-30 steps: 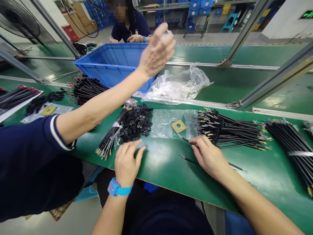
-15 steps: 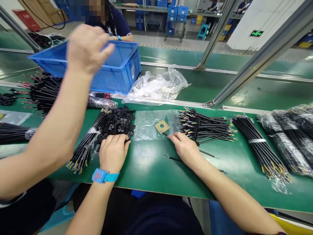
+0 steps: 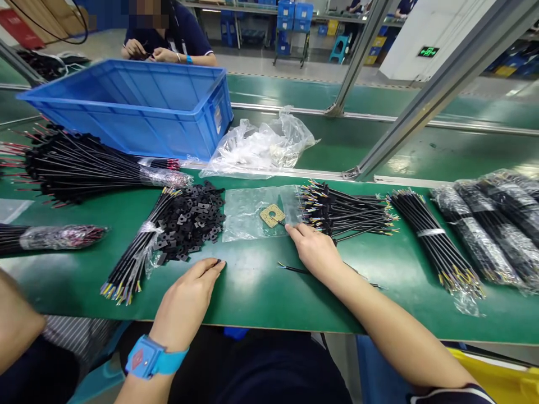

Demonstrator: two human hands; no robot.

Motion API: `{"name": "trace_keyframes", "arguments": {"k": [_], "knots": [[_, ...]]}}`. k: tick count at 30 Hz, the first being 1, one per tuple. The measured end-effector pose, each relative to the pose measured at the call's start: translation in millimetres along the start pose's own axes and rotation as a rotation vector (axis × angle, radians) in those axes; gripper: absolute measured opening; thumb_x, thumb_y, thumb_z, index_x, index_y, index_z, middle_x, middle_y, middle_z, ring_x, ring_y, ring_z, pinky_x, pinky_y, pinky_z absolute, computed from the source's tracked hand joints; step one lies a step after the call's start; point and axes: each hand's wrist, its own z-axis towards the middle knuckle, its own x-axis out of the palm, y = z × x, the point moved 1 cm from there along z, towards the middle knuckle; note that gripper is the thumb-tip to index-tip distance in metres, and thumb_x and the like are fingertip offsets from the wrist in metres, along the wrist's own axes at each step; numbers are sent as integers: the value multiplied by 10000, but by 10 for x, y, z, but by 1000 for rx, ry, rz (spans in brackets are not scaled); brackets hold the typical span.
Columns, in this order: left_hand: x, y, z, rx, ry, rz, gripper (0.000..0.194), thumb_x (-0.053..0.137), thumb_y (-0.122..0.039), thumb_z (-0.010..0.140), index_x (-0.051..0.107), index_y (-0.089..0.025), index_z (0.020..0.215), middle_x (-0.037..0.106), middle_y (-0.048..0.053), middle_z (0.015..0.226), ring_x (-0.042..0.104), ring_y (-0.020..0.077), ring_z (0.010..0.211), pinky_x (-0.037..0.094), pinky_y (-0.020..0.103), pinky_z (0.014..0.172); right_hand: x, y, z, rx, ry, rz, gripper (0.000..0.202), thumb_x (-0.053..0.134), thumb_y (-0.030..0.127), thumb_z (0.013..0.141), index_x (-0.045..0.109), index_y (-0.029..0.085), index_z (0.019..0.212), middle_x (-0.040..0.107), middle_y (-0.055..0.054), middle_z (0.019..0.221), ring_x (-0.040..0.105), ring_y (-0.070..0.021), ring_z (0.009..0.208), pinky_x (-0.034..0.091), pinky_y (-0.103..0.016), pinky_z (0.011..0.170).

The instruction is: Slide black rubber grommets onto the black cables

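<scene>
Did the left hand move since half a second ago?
Yes. Judged against the pile of black pieces, the left hand has moved back off its near edge, toward the person's side of the green table.

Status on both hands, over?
Left hand pinching small black piece. Right hand holding black cable, tip at yellow square pad. Loose black cable partly under right hand.

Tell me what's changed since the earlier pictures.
The left hand, empty at first, went to the pile of black pieces and has drawn back from it, pinching a small black piece. A co-worker's arm, earlier raised across the blue bin, has dropped to the left edge of view. The right hand still holds a black cable by the tan plate.
</scene>
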Motion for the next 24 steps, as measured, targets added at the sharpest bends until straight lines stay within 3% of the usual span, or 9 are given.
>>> {"name": "trace_keyframes", "arguments": {"k": [3, 7, 11, 16, 19, 21, 24], "knots": [[5, 52, 20, -43, 90, -20, 480, 343, -209, 1079, 807, -199, 1201, 792, 107, 1280, 797, 257, 1028, 628, 348, 888, -15, 2, 10, 4, 18, -18, 570, 334, 78, 1042, 494, 186, 1578, 626, -169, 1372, 733, -207, 945, 553, -258, 685], [-23, 65, 100, -93, 155, -38, 420, 411, -263, 1060, 808, -202, 1185, 816, 115, 1154, 800, 277, 961, 646, 375, 834, -33, -8, -4, -20, 27, -26, 591, 317, 72, 1045, 469, 213, 1599, 665, -141, 1249, 731, -218, 1008, 545, -251, 715], [-45, 45, 94, -117, 123, -49, 463, 368, -316, 1083, 802, -188, 1179, 798, 127, 1178, 797, 271, 964, 648, 374, 839, -35, -15, -20, -25, 28, -19, 596, 316, 92, 1056, 439, 247, 1619, 675, -134, 1214, 739, -213, 976, 543, -255, 729], [-26, 91, 41, -145, 110, -107, 494, 389, -428, 1082, 820, -190, 1114, 803, 137, 1195, 797, 297, 1003, 648, 396, 857, -30, -16, -2, -16, 17, 4, 607, 337, 66, 1031, 454, 183, 1615, 695, -160, 1200, 761, -220, 893, 567, -274, 696], [-40, 107, 57, -194, 66, -221, 480, 431, -481, 1065, 830, -220, 1008, 820, 128, 1126, 798, 292, 952, 645, 397, 844, -2, -42, -5, -23, -20, 24, 633, 339, 34, 1012, 454, 178, 1618, 690, -161, 1289, 771, -216, 899, 600, -285, 724], [-69, 70, 72, -246, -6, -379, 421, 530, -527, 1023, 826, -231, 975, 827, 114, 1073, 793, 291, 933, 640, 412, 879, 32, -66, -33, -54, -87, 71, 644, 336, 15, 1005, 468, 192, 1610, 676, -148, 1355, 767, -206, 982, 617, -277, 793], [-109, -87, 65, -466, -140, -771, 343, 768, -529, 882, 812, -239, 1060, 830, 79, 1019, 788, 253, 881, 647, 390, 878, 56, -77, -137, -222, -390, 327, 572, 351, 34, 1026, 564, 208, 1528, 723, -108, 1255, 754, -169, 1025, 624, -251, 858]]}}
